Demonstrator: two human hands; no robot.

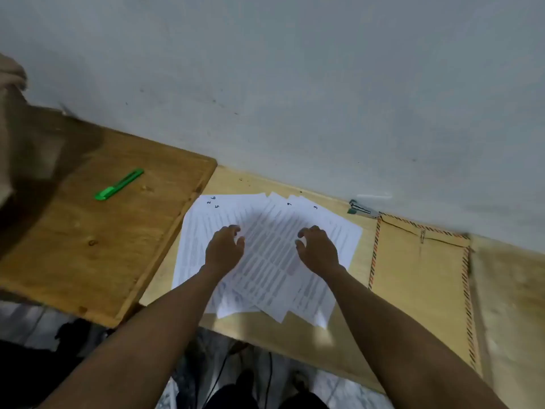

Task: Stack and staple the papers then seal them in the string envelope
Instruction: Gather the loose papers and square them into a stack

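Both arms outstretched, left grip (224, 247) and right grip (317, 249) loosely curled.

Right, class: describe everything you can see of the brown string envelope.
The string envelope is flat brown paper edged with a red-and-dark striped border. It lies face up on the pale wooden table, near the wall, right of the spread papers and apart from them. Its flap looks closed, with a small fastener at the middle of the flap edge. The stapler sits by its far left corner. Neither hand touches it.
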